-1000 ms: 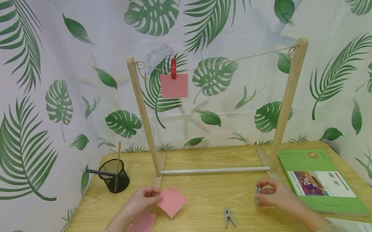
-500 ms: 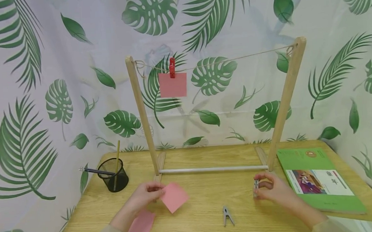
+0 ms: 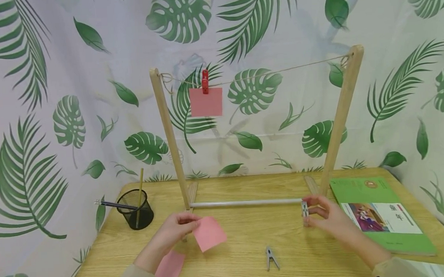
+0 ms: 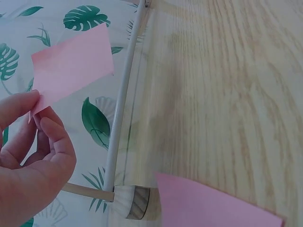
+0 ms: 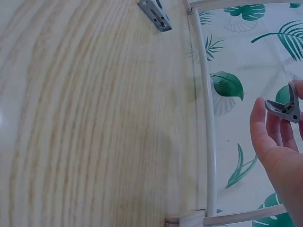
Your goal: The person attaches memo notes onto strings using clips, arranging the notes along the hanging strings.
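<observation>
Leaf-patterned sheeting [image 3: 303, 105] backs a wood-grained desk [image 3: 242, 242], where we note a wooden frame [image 3: 172, 145] strung with cord [image 3: 301, 67]. We find a pink note [image 3: 212, 235] raised above the desk, one corner pinched in the left grip [image 3: 174, 231], its thumb and fingers closed to the paper's thickness. At the right grip [image 3: 328, 216], thumb and fingers are parted only by a grey clothespin [image 3: 305, 209]. We record the held note as plain and slightly curved. On the desk lie a second pink note [image 3: 170, 269], beside the left forearm, and a second grey clothespin [image 3: 271, 258].
</observation>
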Available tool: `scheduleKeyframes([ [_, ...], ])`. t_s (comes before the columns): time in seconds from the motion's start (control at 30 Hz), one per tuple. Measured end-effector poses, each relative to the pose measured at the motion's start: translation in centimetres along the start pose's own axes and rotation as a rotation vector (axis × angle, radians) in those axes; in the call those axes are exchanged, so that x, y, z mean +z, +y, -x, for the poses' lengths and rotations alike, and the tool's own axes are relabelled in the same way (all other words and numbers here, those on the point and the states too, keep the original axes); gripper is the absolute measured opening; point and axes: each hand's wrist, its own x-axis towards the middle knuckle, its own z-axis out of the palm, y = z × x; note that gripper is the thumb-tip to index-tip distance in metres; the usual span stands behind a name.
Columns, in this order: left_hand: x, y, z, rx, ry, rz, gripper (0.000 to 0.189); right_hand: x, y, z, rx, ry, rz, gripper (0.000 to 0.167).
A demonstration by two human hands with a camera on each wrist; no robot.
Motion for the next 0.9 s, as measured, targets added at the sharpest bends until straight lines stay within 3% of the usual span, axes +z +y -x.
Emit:
scheduleKeyframes([
  [0.27,0.1,0.6,-0.4,0.030,0.003,-0.023,0.028,-0.6,-1.2,-0.5,-0.050,0.051,0.105,0.052],
  [0.4,0.4,0.8,-0.6,0.031,0.013,-0.038,0.028,-0.7,-1.9,-0.5,-0.029,0.046,0.079,0.052],
  [0.57,0.9,1.2,-0.9,0.023,0.019,-0.026,0.027,-0.9,-2.4,-0.4,-0.018,0.049,0.047,0.038],
  [0.9,1.7,2.2,-1.7,0.028,0.043,0.028,0.029,-1.1,-2.8,-0.6,-0.088,0.037,-0.001,0.028],
])
